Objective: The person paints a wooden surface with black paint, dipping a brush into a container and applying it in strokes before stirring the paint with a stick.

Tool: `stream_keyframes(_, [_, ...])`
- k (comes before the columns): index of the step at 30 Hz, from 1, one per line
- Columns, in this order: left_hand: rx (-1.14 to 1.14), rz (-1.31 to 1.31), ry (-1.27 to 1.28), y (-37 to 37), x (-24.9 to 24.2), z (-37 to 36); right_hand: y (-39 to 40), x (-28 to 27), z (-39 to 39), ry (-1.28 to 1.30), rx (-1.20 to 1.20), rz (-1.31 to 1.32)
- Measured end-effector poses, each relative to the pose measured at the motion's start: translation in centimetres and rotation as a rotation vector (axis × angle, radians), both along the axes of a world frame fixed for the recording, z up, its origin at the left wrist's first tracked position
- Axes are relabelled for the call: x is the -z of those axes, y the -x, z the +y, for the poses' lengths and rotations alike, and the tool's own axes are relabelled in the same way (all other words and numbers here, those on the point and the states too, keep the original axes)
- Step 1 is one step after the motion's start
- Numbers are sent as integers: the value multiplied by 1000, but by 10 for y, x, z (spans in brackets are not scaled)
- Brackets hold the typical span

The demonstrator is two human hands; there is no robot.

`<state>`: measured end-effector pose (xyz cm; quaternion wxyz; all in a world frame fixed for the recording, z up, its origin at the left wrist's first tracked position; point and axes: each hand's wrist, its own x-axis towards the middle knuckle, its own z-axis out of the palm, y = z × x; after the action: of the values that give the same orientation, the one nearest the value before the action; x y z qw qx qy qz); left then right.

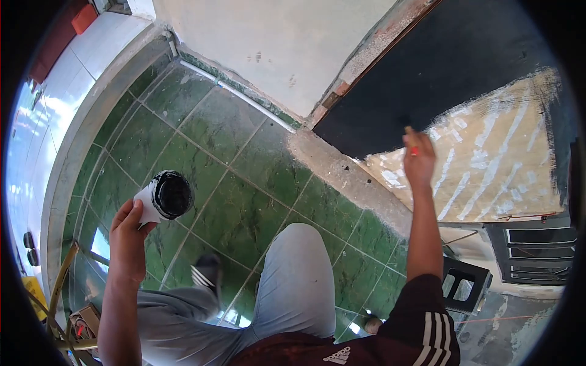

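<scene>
The paint can [166,196] sits in my left hand [128,235], held out over the green floor tiles [226,183] to the left of my knee. My fingers wrap its white side from below and behind, thumb up along the wall, so the open mouth tips toward me and I can see the inside coated black. The grip is closed snug around the can.

My right hand [419,161] is raised to the door [488,152], fingers folded tight around a brush handle [411,141] (only a short stub with a bit of red shows above my knuckles; the bristles are hidden behind the hand). The hand rests right at the edge where fresh black paint meets the still bare, pale wood. That unpainted patch spreads to the right of my hand, streaked with glossy white marks, and black covers the door above and to the left of it.

Between my two arms my grey trouser legs [293,287] run down to the floor, and a dark shoe with white stripes [204,273] stands on the tiles just below the can. A concrete threshold [348,177] runs slantwise between tiles and door. Low on the right, near my elbow, a small black stool [464,283] stands beside a dark louvred panel [537,256]. A pale wall [268,43] rises beyond the tiles
</scene>
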<state>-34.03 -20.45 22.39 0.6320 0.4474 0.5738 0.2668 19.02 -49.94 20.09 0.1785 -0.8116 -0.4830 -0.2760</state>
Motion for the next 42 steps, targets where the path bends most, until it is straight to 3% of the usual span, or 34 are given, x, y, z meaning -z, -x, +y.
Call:
stream_keyframes(2, [23, -43, 39, -9, 14, 7, 14, -15, -1, -133, -9, -241])
stream_keyframes(4, [63, -63, 63, -22, 24, 15, 27, 18, -8, -70, 20, -253])
stream_keyframes(9, [203, -8, 95, -62, 30, 35, 8, 200, -10, 254, 25, 13])
stream_keyframes(11, [259, -12, 92, -78, 37, 41, 13, 229, -6, 393, 12, 156])
stream_keyframes(13, [299, -45, 97, -90, 42, 48, 29, 229, 4, 507, -39, 342])
stream_keyframes(17, [336, -79, 155, -106, 58, 52, 51, 178, 22, 397, -55, 445])
stream_keyframes(22, [434, -92, 172, -118, 87, 54, -3, 193, 35, 472, -61, 483])
stream_keyframes(24, [338, -17, 140, -116, 101, 47, -36, 198, 29, 511, -26, 383])
stream_keyframes(27, [271, 57, 117, -99, 115, 42, -18, 148, 29, 193, -178, -23])
stream_keyframes(30, [172, 122, 111, -77, 110, 33, 14, 147, 16, 57, -176, 66])
stream_keyframes(33, [107, 179, 85, -49, 101, 20, 3, 206, 14, 359, -250, 219])
stream_keyframes(36, [96, 223, 68, -19, 108, 8, -24, 235, 14, 395, -206, 285])
stream_keyframes(37, [73, 245, 60, -13, 108, 2, -32, 227, 18, 368, -292, 99])
stream_keyframes(40, [70, 267, 90, -5, 100, -13, -23, 186, 21, 92, -186, 5])
stream_keyframes(42, [40, 272, 112, -7, 95, -20, -7, 185, 25, 118, -237, 49])
